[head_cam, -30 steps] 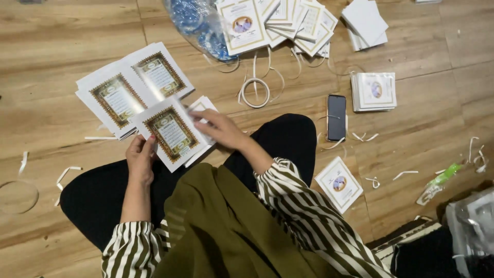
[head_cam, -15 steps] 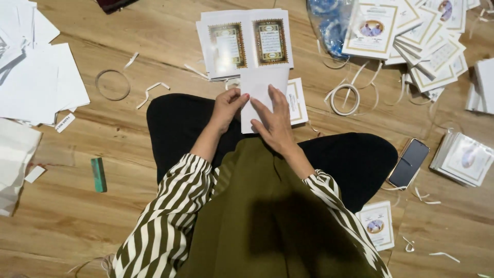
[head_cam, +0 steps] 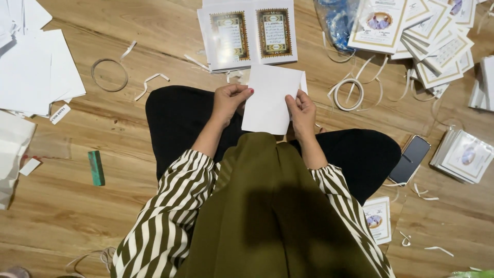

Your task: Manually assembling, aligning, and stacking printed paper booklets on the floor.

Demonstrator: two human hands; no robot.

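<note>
I sit cross-legged on a wooden floor. A white folded sheet is held over my lap between both hands, its blank side up. My left hand pinches its left edge. Its right edge is gripped by my right hand. Just beyond the sheet lies a stack of open booklets with two ornate framed pages showing.
Blank white sheets lie at the far left. A green oblong block sits on the floor to my left. Printed cards are piled at the upper right, beside a coil of white strap. A phone rests by my right knee.
The view has swung so the booklets now lie straight ahead. The printed sheet I held was turned blank side up, and both hands now grip its edges over my lap.
</note>
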